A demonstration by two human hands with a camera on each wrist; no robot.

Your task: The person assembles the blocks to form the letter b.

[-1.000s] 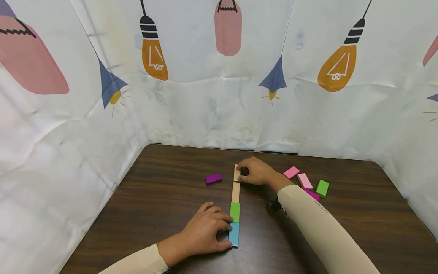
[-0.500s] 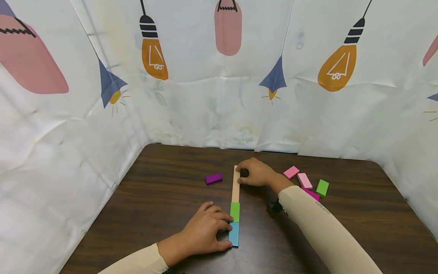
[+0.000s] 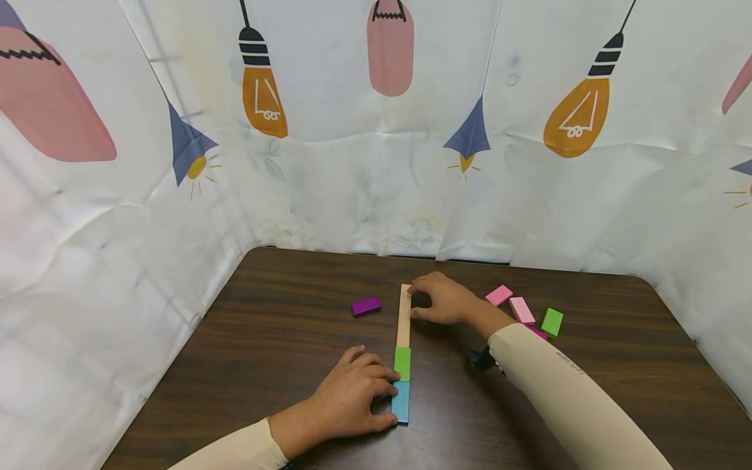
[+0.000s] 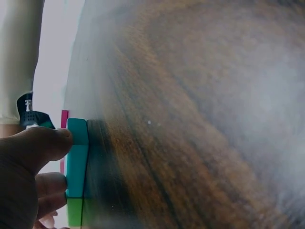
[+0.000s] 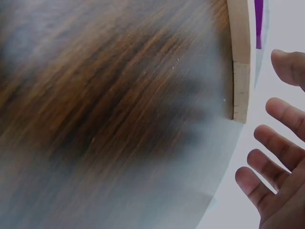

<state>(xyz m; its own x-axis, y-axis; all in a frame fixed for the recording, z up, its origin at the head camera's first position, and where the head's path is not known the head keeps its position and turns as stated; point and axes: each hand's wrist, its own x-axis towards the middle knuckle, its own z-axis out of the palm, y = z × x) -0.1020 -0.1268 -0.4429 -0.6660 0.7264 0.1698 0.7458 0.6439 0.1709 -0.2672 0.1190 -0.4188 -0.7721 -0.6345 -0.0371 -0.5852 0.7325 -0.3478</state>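
A straight row of flat wooden blocks lies on the table: a blue block (image 3: 401, 403) nearest, then a green block (image 3: 403, 363), then two plain tan blocks (image 3: 404, 320). My left hand (image 3: 352, 395) rests against the row's left side. Its thumb and fingertips touch the blue block, also seen as teal in the left wrist view (image 4: 77, 164), and one finger reaches the green block's edge. Beside the far tan block (image 5: 241, 90), my right hand (image 3: 443, 298) hovers with fingers spread; the right wrist view shows them holding nothing.
A purple block (image 3: 366, 307) lies left of the row. Right of my right hand are a pink block (image 3: 499, 295), a light pink block (image 3: 522, 311), a partly hidden magenta block (image 3: 537, 331) and a loose green block (image 3: 551, 322). A printed curtain (image 3: 352, 196) hangs behind the table.
The gap between the two tan blocks has closed as the far one moved nearer. My right hand has since let go of it and shifted slightly right. The left hand stays still.
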